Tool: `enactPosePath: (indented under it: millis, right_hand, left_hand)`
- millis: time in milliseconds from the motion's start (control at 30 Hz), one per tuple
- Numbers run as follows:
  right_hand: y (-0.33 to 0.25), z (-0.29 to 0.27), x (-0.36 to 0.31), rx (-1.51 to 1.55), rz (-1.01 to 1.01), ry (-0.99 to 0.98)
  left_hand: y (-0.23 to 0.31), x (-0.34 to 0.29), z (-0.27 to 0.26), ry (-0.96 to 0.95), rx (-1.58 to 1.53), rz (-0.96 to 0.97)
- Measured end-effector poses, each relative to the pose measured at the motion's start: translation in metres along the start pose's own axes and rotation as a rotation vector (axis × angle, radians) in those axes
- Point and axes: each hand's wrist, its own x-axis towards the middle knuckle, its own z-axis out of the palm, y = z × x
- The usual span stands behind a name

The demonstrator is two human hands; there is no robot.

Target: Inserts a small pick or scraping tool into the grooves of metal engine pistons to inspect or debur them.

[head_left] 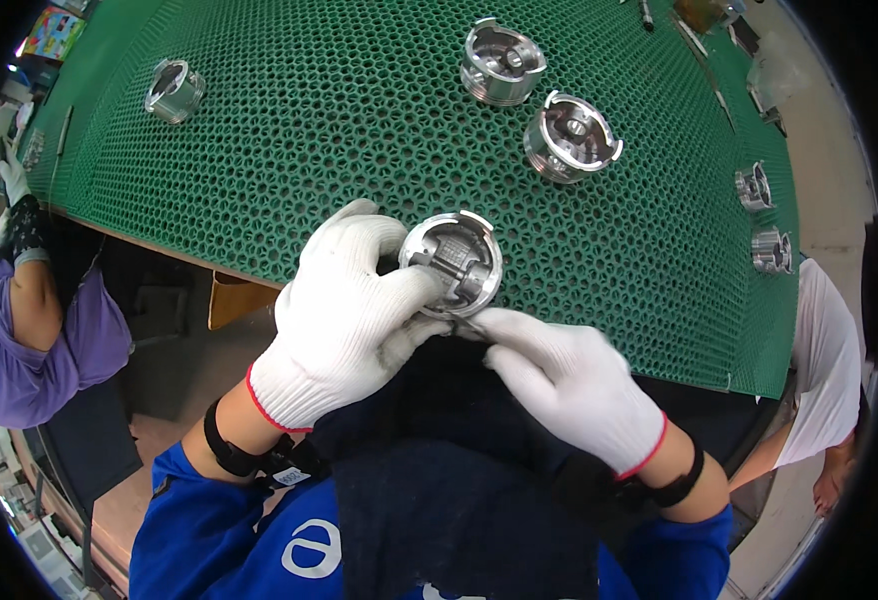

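Both my hands wear white knit gloves with red cuffs. My left hand (354, 310) grips a silver metal piston (479, 245), its hollow side facing up toward me, fingers wrapped round its left side. The piston is at the near edge of the green mat. My right hand (569, 380) is closed at the piston's lower rim, thumb and forefinger pinched together. Something thin and dark shows at those fingertips, too small to name.
Two pistons (500, 62) (571, 138) stand on the green perforated mat (329, 130) beyond my hands. Another piston (175, 92) lies far left, and two more (754, 187) (772, 250) sit at the right edge. People in purple (19, 340) and white (827, 350) are at either side.
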Motion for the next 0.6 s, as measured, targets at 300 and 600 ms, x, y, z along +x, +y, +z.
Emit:
enactPosePath:
  millis: [300,600]
  right_hand:
    - [0.025,-0.054,-0.001,1.900,-0.125,0.206]
    - [0.057,-0.103,-0.024,2.121,-0.510,0.730]
  left_hand:
    - [-0.065,-0.003,-0.027,0.167,0.203,-0.138]
    - [-0.231,-0.029,-0.090,0.120,0.370,-0.323]
